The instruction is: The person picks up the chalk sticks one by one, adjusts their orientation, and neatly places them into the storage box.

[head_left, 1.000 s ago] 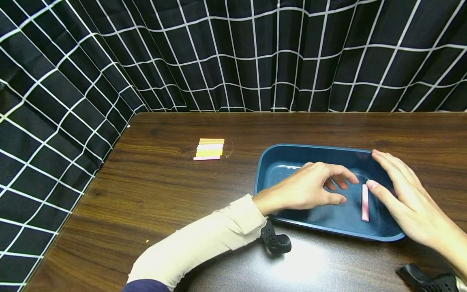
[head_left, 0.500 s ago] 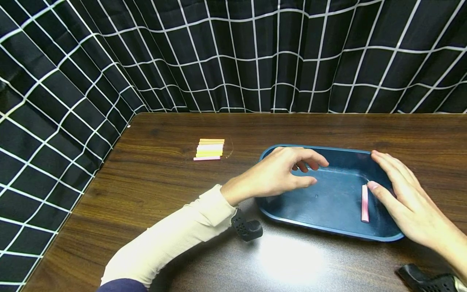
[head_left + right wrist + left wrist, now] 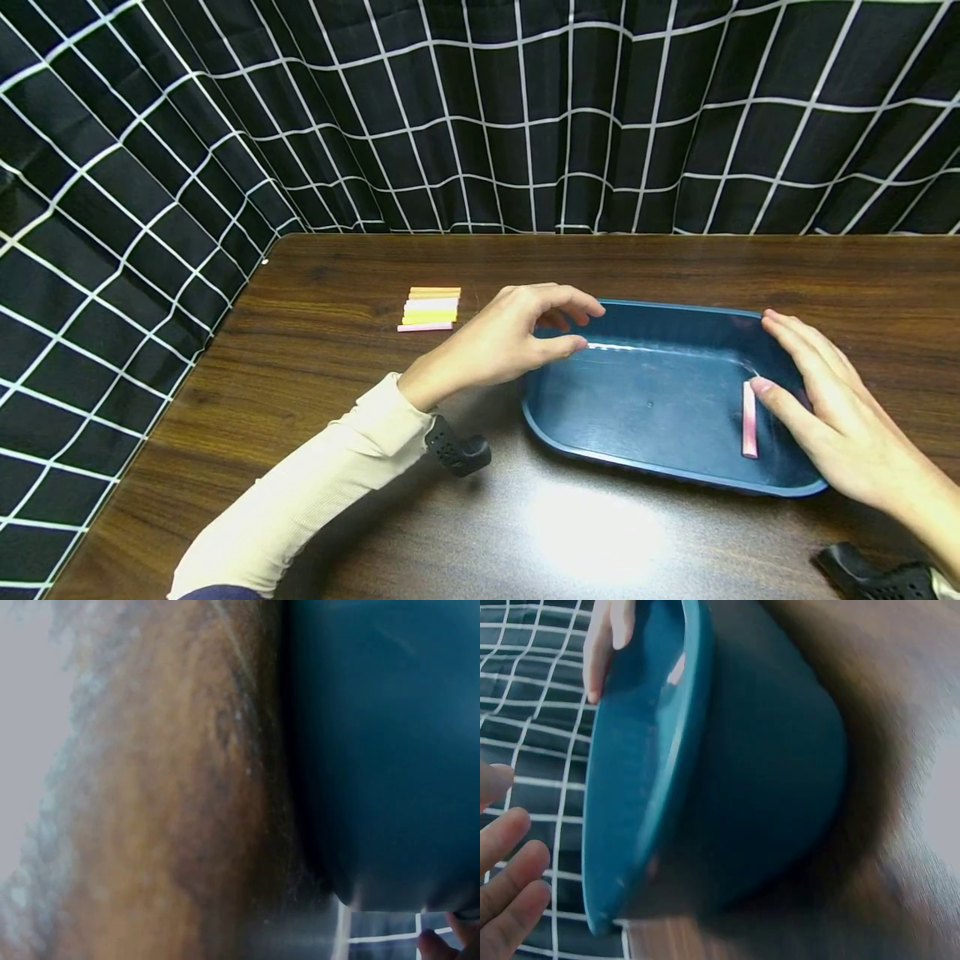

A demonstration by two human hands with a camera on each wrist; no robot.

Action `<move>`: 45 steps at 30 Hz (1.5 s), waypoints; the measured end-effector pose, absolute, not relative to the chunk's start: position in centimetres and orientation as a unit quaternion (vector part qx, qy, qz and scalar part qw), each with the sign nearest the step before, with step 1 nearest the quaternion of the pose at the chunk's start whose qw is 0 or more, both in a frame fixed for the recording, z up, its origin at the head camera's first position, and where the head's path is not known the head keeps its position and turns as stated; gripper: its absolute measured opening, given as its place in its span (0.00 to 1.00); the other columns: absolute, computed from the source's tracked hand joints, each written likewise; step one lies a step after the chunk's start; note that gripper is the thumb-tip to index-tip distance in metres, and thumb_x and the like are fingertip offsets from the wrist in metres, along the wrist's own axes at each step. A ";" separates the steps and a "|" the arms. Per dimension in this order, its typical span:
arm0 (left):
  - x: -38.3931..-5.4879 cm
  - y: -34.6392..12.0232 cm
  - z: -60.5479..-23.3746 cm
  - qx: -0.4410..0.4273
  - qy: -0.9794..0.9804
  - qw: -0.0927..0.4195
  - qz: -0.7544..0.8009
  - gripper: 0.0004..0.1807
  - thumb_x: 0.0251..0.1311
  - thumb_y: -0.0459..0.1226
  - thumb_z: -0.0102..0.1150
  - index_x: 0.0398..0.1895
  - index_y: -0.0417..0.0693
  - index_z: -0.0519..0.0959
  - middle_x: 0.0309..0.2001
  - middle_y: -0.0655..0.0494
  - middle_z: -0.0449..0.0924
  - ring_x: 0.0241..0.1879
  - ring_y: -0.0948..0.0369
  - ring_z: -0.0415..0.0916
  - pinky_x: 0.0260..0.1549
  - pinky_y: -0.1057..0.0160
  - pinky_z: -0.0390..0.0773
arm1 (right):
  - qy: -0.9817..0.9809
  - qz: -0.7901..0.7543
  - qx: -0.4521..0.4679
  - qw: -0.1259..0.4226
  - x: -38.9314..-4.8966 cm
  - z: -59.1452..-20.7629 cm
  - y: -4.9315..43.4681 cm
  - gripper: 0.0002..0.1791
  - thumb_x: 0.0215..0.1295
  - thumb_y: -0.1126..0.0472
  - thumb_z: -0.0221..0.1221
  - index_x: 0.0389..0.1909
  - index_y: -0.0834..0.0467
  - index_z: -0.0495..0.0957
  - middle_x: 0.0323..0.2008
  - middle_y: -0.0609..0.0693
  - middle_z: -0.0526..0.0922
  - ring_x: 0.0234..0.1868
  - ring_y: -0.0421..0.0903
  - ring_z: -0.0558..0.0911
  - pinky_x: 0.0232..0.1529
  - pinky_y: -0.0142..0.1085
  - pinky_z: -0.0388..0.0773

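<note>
My left hand [image 3: 513, 335] holds nothing. In the head view its parted thumb and fingers overlap the left end of a blue plastic tub [image 3: 585, 454]. My right hand [image 3: 840, 417] rests on the tub's right end, fingers extended along the rim and the thumb reaching inside. One pink chalk stick [image 3: 750, 419] lies on the tub floor, close by the right thumb tip. Left of the tub, several chalk sticks [image 3: 430, 309] in orange, white, yellow and pink lie side by side on the table. The left wrist view shows left fingers [image 3: 514, 892] beside the tub's rim.
The brown wooden table [image 3: 285, 400] carries everything. A black curtain with a white grid [image 3: 495, 108] hangs along its back and left edges. Black wrist camera mounts [image 3: 457, 450] hang under both forearms. Glare brightens the table in front of the tub.
My left hand has moved left, from over the pink chalk's end of the tub to the tub's left end. The right hand, tub and chalk sticks look unmoved.
</note>
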State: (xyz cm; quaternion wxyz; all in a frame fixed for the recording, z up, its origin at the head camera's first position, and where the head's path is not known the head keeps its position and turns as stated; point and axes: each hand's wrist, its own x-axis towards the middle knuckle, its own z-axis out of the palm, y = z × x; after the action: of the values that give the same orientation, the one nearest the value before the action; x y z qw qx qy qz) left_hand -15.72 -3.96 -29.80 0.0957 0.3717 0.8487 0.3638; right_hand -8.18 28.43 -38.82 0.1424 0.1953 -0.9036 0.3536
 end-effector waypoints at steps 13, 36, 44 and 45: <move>-16.5 -8.1 -30.4 0.325 0.869 0.078 0.366 0.18 0.63 0.33 0.63 0.56 0.41 0.79 0.53 0.51 0.83 0.48 0.58 0.82 0.52 0.67 0.79 | -0.892 0.408 0.153 0.120 -8.1 -38.9 28.4 0.39 0.68 0.69 0.57 0.77 0.55 0.54 0.76 0.64 0.55 0.73 0.22 0.49 0.66 0.13 0.39; -19.0 -15.4 -32.3 0.252 0.911 0.036 0.325 0.17 0.61 0.30 0.62 0.54 0.38 0.80 0.46 0.42 0.85 0.43 0.51 0.83 0.47 0.53 0.81 | -0.889 0.440 0.096 0.082 -8.1 -39.1 28.8 0.42 0.67 0.67 0.58 0.78 0.57 0.49 0.76 0.67 0.48 0.79 0.44 0.47 0.70 0.20 0.36; -19.6 -16.9 -33.6 0.241 0.925 0.040 0.291 0.18 0.61 0.29 0.62 0.55 0.36 0.79 0.47 0.38 0.84 0.44 0.47 0.83 0.48 0.48 0.80 | -0.887 0.428 0.129 0.113 -8.1 -39.1 28.6 0.39 0.65 0.71 0.59 0.75 0.62 0.55 0.74 0.68 0.53 0.76 0.32 0.49 0.63 0.12 0.39; -19.6 -17.1 -33.7 0.241 0.926 0.040 0.288 0.18 0.60 0.29 0.62 0.55 0.36 0.79 0.47 0.38 0.84 0.44 0.47 0.83 0.48 0.47 0.80 | -0.887 0.429 0.128 0.112 -8.1 -39.1 28.6 0.39 0.65 0.70 0.59 0.75 0.62 0.55 0.74 0.68 0.53 0.76 0.32 0.49 0.63 0.12 0.39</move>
State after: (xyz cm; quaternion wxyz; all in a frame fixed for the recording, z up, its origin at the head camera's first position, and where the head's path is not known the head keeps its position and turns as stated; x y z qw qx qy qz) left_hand -19.59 -17.05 -33.67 0.0404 0.2410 0.9258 0.2883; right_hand -8.08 28.65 -39.07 0.1119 0.1282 -0.8873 0.4286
